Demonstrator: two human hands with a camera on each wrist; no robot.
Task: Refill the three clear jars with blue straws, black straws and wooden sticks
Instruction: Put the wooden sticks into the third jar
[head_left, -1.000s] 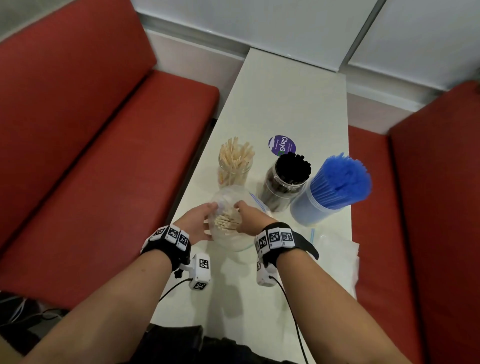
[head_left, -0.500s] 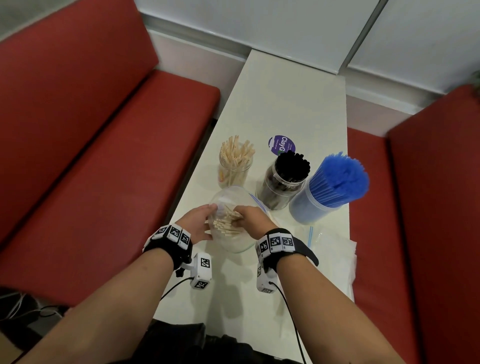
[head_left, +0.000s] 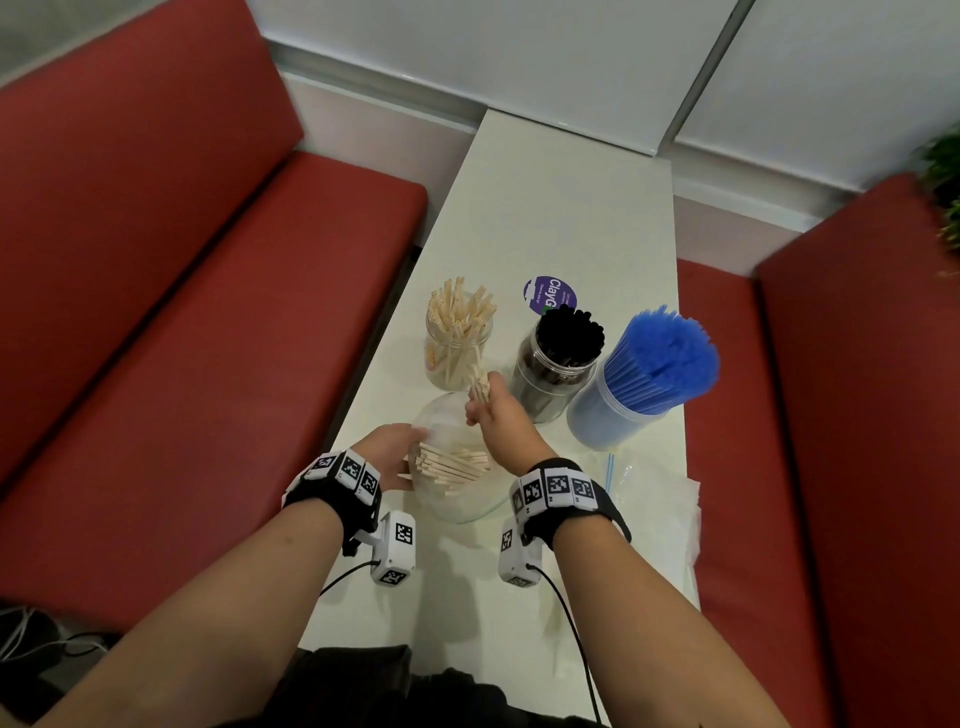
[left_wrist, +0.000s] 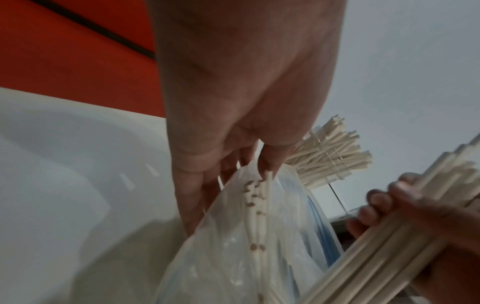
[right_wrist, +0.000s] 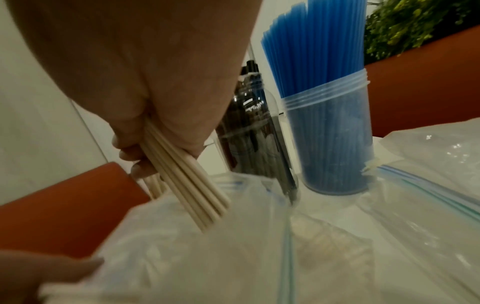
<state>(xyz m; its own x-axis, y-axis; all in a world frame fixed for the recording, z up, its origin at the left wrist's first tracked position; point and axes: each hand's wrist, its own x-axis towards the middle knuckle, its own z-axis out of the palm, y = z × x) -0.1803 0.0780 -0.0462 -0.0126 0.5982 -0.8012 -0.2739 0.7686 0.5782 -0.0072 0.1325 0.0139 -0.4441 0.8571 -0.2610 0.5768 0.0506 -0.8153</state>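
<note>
Up out of the bag (head_left: 457, 488) comes the right hand (head_left: 493, 410), gripping a bunch of sticks (right_wrist: 182, 176); it is now just beside the stick jar (head_left: 457, 343); the left hand (head_left: 389, 452) holds the bag's edge, nearer than that jar; the black jar (head_left: 556, 369) and blue jar (head_left: 623, 410) stand to its right.

A narrow white table (head_left: 561, 208) runs away from the camera to a pale panelled wall (head_left: 519, 57) split by a dark seam. Red padded benches flank it, left bench (head_left: 156, 270) and right bench (head_left: 857, 415). Green foliage (head_left: 943, 171) shows above the right backrest. Cables (head_left: 21, 639) lie on the dark floor at lower left.
</note>
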